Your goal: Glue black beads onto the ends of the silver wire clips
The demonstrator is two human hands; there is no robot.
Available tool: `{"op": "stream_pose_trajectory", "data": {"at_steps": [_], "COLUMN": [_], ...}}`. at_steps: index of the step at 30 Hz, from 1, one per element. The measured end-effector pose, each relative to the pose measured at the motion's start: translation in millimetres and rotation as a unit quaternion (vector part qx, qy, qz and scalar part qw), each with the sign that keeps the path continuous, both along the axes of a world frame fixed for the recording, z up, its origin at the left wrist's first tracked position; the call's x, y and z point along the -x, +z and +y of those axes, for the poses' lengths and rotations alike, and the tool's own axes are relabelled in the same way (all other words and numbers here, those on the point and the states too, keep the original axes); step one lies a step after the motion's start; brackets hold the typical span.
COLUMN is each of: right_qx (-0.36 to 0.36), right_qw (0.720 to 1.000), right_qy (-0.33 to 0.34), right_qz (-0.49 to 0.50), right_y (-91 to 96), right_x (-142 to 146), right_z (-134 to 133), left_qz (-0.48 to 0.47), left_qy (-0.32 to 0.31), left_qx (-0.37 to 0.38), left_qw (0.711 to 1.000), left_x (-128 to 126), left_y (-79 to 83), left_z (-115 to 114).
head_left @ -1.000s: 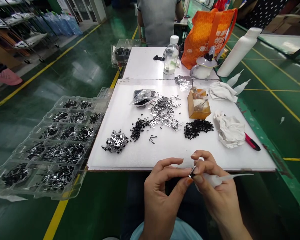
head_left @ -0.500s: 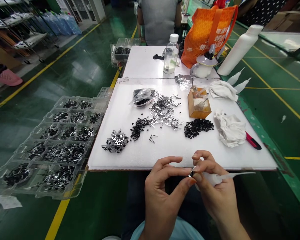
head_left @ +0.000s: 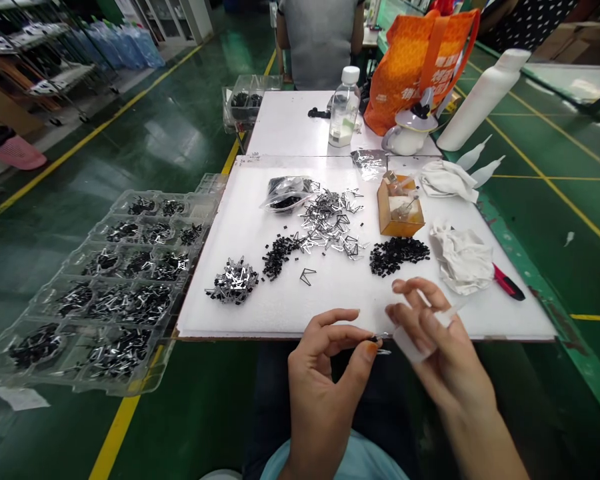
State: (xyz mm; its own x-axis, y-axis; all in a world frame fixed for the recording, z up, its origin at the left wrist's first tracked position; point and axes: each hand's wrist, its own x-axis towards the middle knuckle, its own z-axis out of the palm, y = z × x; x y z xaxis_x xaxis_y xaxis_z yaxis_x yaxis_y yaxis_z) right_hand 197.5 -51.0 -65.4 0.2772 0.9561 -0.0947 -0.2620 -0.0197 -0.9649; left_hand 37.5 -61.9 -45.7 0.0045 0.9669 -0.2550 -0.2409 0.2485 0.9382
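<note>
Just past the table's front edge, my left hand (head_left: 327, 380) pinches a small metal clip (head_left: 383, 352) with a black piece on it between thumb and fingertips. My right hand (head_left: 447, 347), a little apart to the right and slightly smeared, holds a translucent white squeeze bottle (head_left: 413, 345) with a thin tapered nozzle. Before them on the white tabletop (head_left: 330, 313) lies a single bent metal clip (head_left: 307, 277). Beyond it are loose metal clips (head_left: 330, 217) and heaps of small black caps (head_left: 399, 256). To the left is a pile of capped clips (head_left: 233, 281).
A compartmented clear tray (head_left: 93, 293) of clips stands left of the table. Toward the right are an orange box (head_left: 400, 213), crumpled white cloths (head_left: 463, 260) and a red-and-black cutter (head_left: 509, 283). Behind stand a clear bottle (head_left: 344, 110), an orange bag (head_left: 405, 67) and a seated person (head_left: 320, 43).
My right hand has drawn away from the clip toward the right, its fingers lifting and the squeeze bottle turning in them. My left hand stays nearly in place with the clip.
</note>
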Motion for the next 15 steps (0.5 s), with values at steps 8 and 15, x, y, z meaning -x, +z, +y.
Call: {"op": "stream_pose_trajectory", "data": {"at_steps": [8,15], "right_qx": [-0.047,-0.038], "right_qw": [0.932,0.859], "right_qy": [-0.147,-0.084], "right_qz": [-0.328,-0.504], "right_y": [16.0,34.0], "right_x": [-71.1,-74.2], "right_z": [110.5,146.9], "left_qz": [-0.176,-0.206], "left_qy": [0.015,0.023], "left_qx": [0.116,0.179], "left_qw": [0.977,0.962], "left_x": [1.3,8.3], "left_y": [9.3,11.1], "left_z": [1.3,2.4]}}
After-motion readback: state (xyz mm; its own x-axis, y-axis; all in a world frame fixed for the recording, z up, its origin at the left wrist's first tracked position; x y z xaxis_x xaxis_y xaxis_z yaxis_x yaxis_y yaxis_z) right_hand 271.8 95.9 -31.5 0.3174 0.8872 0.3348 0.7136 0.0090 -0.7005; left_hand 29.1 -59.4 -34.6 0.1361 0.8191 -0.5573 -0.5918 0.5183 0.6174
